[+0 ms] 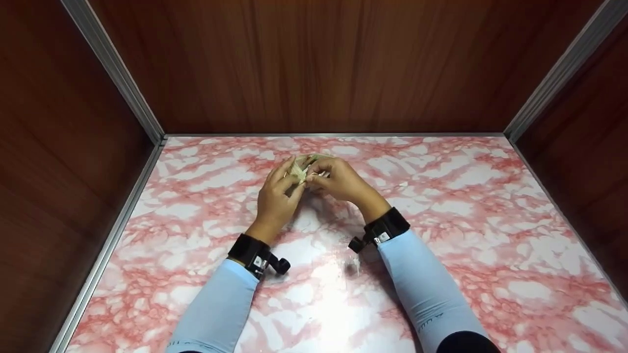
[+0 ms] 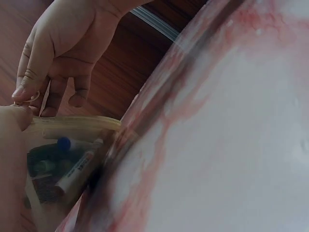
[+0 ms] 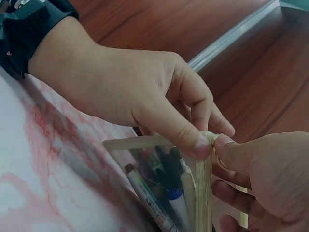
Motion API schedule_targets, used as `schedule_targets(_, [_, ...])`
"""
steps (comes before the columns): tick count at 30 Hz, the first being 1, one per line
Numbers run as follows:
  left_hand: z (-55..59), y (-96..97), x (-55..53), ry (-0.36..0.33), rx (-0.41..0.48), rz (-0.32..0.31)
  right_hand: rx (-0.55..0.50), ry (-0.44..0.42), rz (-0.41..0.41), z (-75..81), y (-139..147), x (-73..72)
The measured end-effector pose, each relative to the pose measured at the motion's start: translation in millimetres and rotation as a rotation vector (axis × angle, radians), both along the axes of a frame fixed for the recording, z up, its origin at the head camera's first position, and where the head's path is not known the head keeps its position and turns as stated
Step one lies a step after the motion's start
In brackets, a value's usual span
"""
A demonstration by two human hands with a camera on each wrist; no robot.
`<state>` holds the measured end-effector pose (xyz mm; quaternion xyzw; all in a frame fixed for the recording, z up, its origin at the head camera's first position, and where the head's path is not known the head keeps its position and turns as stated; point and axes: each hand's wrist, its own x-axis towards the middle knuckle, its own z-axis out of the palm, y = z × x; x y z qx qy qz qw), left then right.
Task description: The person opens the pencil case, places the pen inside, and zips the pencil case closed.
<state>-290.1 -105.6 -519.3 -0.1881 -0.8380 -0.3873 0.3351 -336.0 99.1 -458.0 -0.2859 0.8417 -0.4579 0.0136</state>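
Observation:
Both hands meet over a see-through mesh zip pouch (image 1: 299, 169) with pale yellow edging. My left hand (image 1: 277, 196) grips one end of its zipped edge (image 3: 203, 188), thumb on the near side in the right wrist view. Close against that thumb, my right hand (image 1: 346, 181) pinches the small zip pull at the zip's end; a thin loop (image 2: 35, 97) shows by its fingertips in the left wrist view. Inside the pouch are several pens and markers, among them a white marker (image 2: 75, 171) and a blue-collared one (image 3: 179, 205).
A red-and-white marbled tabletop (image 1: 206, 220) lies beneath the forearms. Dark wood-grain panels (image 1: 333, 63) with grey metal framing (image 1: 117, 68) enclose it at the back and sides. Black straps with small cameras (image 1: 255, 255) circle both wrists.

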Motion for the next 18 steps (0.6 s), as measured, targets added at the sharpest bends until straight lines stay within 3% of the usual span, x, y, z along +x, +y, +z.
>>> schedule_targets(6, [1.8,2.9,1.0,0.059,0.069,-0.012,-0.013,0.041,-0.070,11.5,0.0,6.4])
schedule_targets(18, [7.7,9.5,4.5,0.163,0.143,-0.089,0.117,0.083,-0.240,24.3,3.7,12.8])
